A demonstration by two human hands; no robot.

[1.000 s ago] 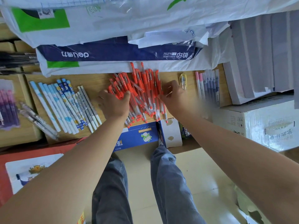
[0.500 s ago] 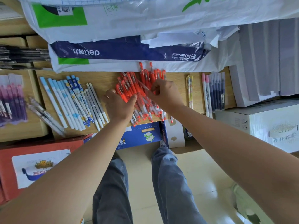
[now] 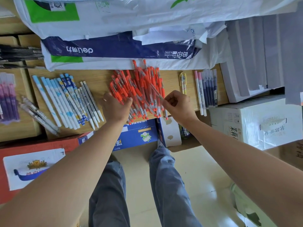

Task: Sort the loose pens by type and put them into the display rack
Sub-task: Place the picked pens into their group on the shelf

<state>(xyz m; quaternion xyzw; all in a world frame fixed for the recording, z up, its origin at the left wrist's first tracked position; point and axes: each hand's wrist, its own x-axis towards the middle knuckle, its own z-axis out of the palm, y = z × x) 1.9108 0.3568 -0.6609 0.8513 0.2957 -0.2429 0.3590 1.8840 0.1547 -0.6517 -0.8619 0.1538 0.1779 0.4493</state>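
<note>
A heap of orange-red gel pens [image 3: 139, 89] lies mid-shelf on the wooden board [image 3: 101, 79]. My left hand [image 3: 115, 108] rests on the heap's left edge, fingers curled over several pens. My right hand [image 3: 176, 104] sits at the heap's right edge and pinches one red pen [image 3: 158, 94] that slants up out of the pile. Left of the heap lie blue-and-white pens [image 3: 60, 99] in a row. A yellow pen [image 3: 183, 82] and a group of pink and dark blue pens [image 3: 206, 89] lie to the right.
Paper reams in white and blue wrap [image 3: 114, 48] overhang the back of the board. Purple pens [image 3: 8, 99] and clear pens [image 3: 37, 115] lie far left. White boxes [image 3: 255, 120] stand right, a blue carton [image 3: 137, 133] and red carton [image 3: 32, 154] below the board's front edge.
My right hand moved from the middle of the red heap to its right edge, drawing one red pen out. My left hand stayed on the heap's left side.
</note>
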